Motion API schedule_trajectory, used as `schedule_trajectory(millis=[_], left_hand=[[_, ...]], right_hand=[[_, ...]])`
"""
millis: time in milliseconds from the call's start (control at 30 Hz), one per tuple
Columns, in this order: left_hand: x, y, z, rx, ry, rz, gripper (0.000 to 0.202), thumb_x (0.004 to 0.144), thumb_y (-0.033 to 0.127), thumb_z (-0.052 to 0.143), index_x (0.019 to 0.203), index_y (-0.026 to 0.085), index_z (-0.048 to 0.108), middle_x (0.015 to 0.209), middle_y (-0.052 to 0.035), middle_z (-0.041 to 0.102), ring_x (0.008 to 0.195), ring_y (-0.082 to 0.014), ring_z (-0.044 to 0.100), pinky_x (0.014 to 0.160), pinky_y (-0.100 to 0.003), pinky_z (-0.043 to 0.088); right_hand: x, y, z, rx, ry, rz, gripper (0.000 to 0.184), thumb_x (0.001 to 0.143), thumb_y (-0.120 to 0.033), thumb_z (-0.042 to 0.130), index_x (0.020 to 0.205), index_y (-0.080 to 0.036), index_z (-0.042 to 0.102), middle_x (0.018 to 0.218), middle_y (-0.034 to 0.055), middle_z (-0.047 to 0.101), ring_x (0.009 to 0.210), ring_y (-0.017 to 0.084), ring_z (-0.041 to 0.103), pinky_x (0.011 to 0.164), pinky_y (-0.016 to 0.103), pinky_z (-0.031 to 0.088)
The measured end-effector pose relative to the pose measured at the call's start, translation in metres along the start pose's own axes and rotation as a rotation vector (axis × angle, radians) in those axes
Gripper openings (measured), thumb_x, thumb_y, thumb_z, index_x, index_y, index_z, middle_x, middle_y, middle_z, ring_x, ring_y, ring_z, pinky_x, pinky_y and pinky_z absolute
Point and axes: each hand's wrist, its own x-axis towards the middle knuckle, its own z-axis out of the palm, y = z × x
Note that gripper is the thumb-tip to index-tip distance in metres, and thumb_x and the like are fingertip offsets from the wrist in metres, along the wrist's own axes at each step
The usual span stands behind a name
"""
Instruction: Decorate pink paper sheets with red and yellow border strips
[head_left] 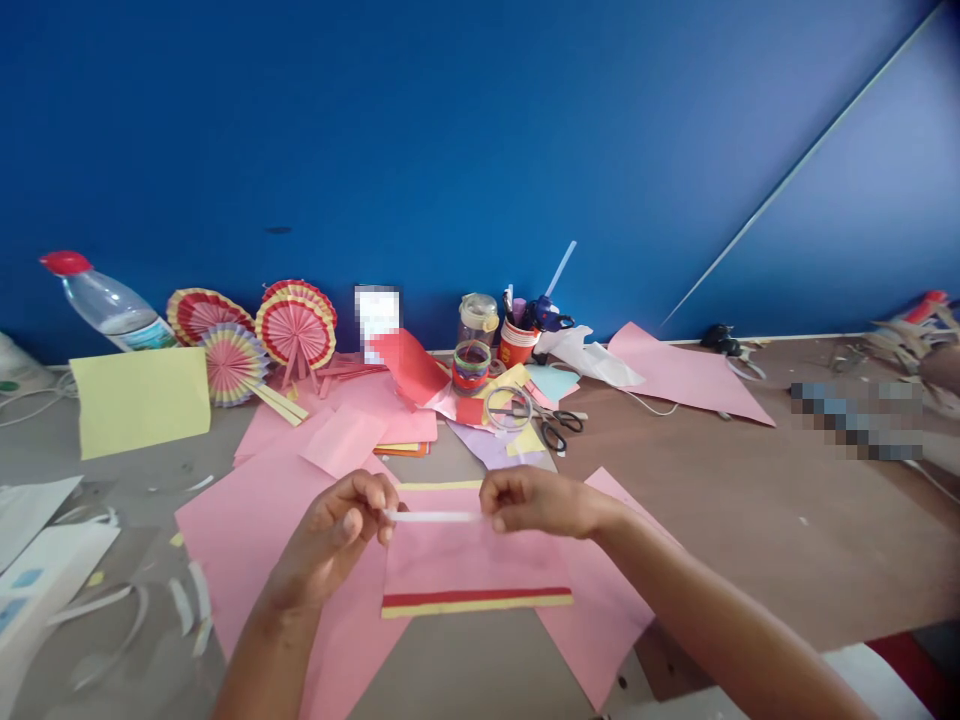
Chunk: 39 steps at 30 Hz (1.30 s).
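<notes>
My left hand (337, 535) and my right hand (536, 500) each pinch one end of a thin white strip (433, 516), stretched level between them. The strip hangs just above a pink paper sheet (472, 560) that has red and yellow bands along its near edge and a yellow band at its far edge. That sheet lies on larger pink sheets (247, 530) spread over the table.
Black scissors (559, 428), a clear tape roll (508, 408), a jar (478, 318) and a red cup of pens (517, 342) stand behind. Paper fans (294, 325), a yellow sheet (141, 400) and a water bottle (105, 300) lie far left. White strips (180, 605) litter the near left.
</notes>
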Motion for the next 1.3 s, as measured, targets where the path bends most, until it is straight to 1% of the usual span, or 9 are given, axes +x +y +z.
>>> schedule_trajectory(millis=[167,300,567,733,867,933,1100,1167,1300], left_hand=[[-0.001,-0.002,-0.004,0.031,0.112,0.048,0.026,0.082,0.044,0.062,0.09,0.019,0.06,0.081,-0.0024,0.054,0.066,-0.0112,0.05,0.066,-0.026,0.041],[-0.003,0.002,-0.003,-0.017,0.102,0.078,0.024,0.083,0.043,0.062,0.089,0.02,0.059,0.081,-0.0012,0.052,0.065,-0.0104,0.049,0.07,-0.027,0.043],[-0.005,0.011,0.001,-0.078,0.11,0.127,0.028,0.081,0.046,0.061,0.087,0.02,0.059,0.079,0.0003,0.049,0.064,-0.0091,0.048,0.067,-0.024,0.043],[-0.003,0.009,0.004,-0.086,0.096,0.137,0.026,0.082,0.045,0.061,0.087,0.019,0.059,0.077,0.0005,0.049,0.063,-0.0085,0.047,0.068,-0.024,0.043],[-0.001,0.007,0.007,-0.1,0.064,0.12,0.026,0.083,0.045,0.06,0.089,0.02,0.059,0.08,0.0001,0.05,0.062,-0.0084,0.048,0.068,-0.024,0.044],[0.0,0.005,0.009,-0.105,0.037,0.105,0.026,0.083,0.045,0.06,0.089,0.02,0.059,0.081,0.0002,0.05,0.063,-0.0082,0.048,0.076,-0.028,0.046],[0.001,-0.001,0.011,-0.13,-0.005,0.083,0.025,0.084,0.043,0.058,0.091,0.02,0.059,0.084,0.0004,0.049,0.064,-0.008,0.049,0.093,-0.037,0.043],[0.0,-0.003,0.01,-0.139,-0.011,0.069,0.024,0.085,0.043,0.058,0.092,0.02,0.059,0.085,0.0001,0.049,0.065,-0.0086,0.05,0.094,-0.037,0.043],[0.001,-0.005,0.008,-0.149,-0.033,0.072,0.025,0.085,0.042,0.058,0.093,0.019,0.059,0.085,-0.0001,0.051,0.066,-0.0087,0.05,0.095,-0.038,0.042]], right_hand=[[0.008,0.005,-0.023,0.261,0.426,-0.079,0.022,0.069,-0.033,0.069,0.084,-0.018,0.063,0.076,-0.0002,0.061,0.073,0.014,0.058,0.075,0.03,0.043],[0.004,0.009,-0.034,-0.097,0.63,-0.13,0.013,0.076,-0.025,0.059,0.084,-0.018,0.066,0.086,0.0031,0.064,0.082,0.017,0.057,0.08,0.033,0.041],[-0.009,0.026,-0.015,-1.206,0.318,-0.303,0.022,0.076,-0.004,0.053,0.079,-0.017,0.07,0.089,0.0097,0.058,0.085,0.021,0.049,0.077,0.036,0.042],[-0.01,0.017,-0.061,-1.244,0.549,-0.398,0.027,0.087,-0.012,0.044,0.082,-0.018,0.069,0.081,0.0082,0.063,0.081,0.02,0.054,0.078,0.033,0.043],[-0.016,0.003,-0.11,-1.429,0.886,-0.093,0.042,0.079,-0.012,0.053,0.12,-0.013,0.06,0.121,0.0162,0.059,0.114,0.032,0.049,0.098,0.048,0.034],[-0.019,-0.001,-0.124,-1.348,0.94,-0.01,0.047,0.075,-0.016,0.059,0.122,-0.011,0.059,0.131,0.0172,0.054,0.12,0.036,0.046,0.101,0.051,0.03],[-0.018,-0.01,-0.136,-1.163,0.771,-0.065,0.023,0.08,-0.029,0.058,0.089,-0.016,0.075,0.099,0.0067,0.072,0.095,0.021,0.062,0.094,0.034,0.04],[-0.015,-0.016,-0.137,-1.126,0.76,-0.085,0.027,0.08,-0.029,0.06,0.1,-0.019,0.073,0.107,0.0067,0.071,0.1,0.021,0.061,0.094,0.035,0.041],[-0.006,-0.031,-0.12,-1.067,1.004,-0.248,0.039,0.079,-0.026,0.061,0.117,-0.023,0.066,0.127,0.0103,0.059,0.12,0.031,0.049,0.1,0.048,0.036]])
